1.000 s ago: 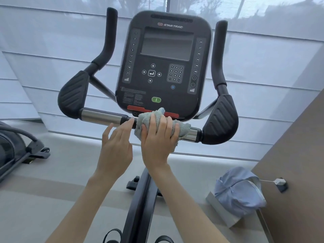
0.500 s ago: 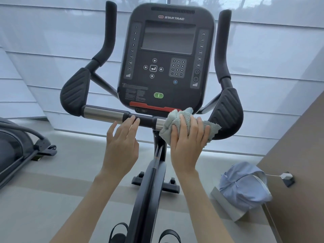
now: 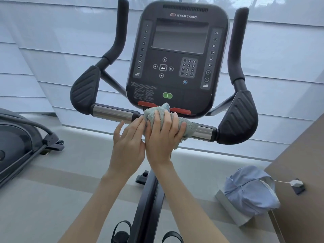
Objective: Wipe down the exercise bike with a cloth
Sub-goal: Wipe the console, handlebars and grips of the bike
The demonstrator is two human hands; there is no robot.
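Just below the Star Trac console, your right hand curls its fingers round the grey-green cloth so it hugs the handlebar crossbar, while your left hand, fingers straight and empty, rests alongside, likely for bracing.

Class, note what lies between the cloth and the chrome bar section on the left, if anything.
The left hand: its fingers touch the black-and-chrome handlebar directly left of the grey-green terry cloth gripped by the right hand.
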